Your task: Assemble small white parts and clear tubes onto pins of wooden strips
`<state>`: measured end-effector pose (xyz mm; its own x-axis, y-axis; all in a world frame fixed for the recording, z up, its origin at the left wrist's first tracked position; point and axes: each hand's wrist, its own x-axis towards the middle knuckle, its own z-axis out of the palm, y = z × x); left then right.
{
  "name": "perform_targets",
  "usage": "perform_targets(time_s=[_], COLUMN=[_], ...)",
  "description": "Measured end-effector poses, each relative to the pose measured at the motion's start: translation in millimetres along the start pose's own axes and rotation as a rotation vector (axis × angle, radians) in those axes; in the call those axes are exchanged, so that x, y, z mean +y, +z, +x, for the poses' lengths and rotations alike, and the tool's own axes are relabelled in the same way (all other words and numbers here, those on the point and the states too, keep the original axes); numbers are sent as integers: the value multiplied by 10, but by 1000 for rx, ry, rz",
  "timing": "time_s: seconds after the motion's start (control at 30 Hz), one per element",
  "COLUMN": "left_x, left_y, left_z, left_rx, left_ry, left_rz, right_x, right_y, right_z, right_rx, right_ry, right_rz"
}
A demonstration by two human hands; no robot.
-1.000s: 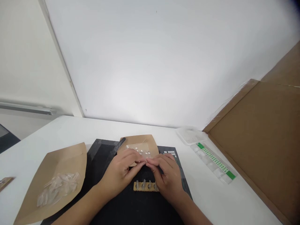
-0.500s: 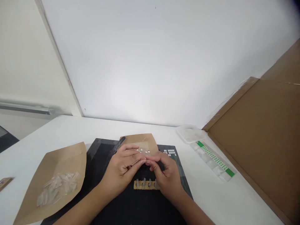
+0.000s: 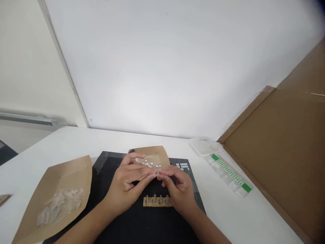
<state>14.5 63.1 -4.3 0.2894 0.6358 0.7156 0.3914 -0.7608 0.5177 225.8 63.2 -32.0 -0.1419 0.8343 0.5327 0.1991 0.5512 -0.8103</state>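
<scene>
Clear pieces (image 3: 154, 199) already stand on the tan strip (image 3: 157, 203); beyond it, left hand (image 3: 127, 179) and right hand (image 3: 179, 186) pinch something tiny (image 3: 157, 173); left of it, slips (image 3: 61, 205) lie unused.

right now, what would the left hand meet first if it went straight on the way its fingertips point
Most likely the right hand: its fingertips lie just ahead of the left hand; anything pinched between them is too small to make out.

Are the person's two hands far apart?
No, the left hand and right hand have their fingers close together above the black mat.
</scene>
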Motion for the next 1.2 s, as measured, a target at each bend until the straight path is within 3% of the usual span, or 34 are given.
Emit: perform_targets(time_s=[0.43, 0.8, 1.07, 1.2], left_x=[-189, -344, -316, -264], left_y=[67, 52, 32, 35], left_z=[-84, -154, -158, -135], left_rx=[154, 47, 35, 34], left_ry=[7, -86, -118, -109], left_rz=[333, 460, 538, 508], right_x=[-11, 3, 18, 31], right_y=[-56, -112, -181, -196], right_z=[7, 4, 15, 17], right_rx=[46, 80, 99, 97], right_ry=[10, -8, -175, -206], right_rz=[-24, -160, -449, -490])
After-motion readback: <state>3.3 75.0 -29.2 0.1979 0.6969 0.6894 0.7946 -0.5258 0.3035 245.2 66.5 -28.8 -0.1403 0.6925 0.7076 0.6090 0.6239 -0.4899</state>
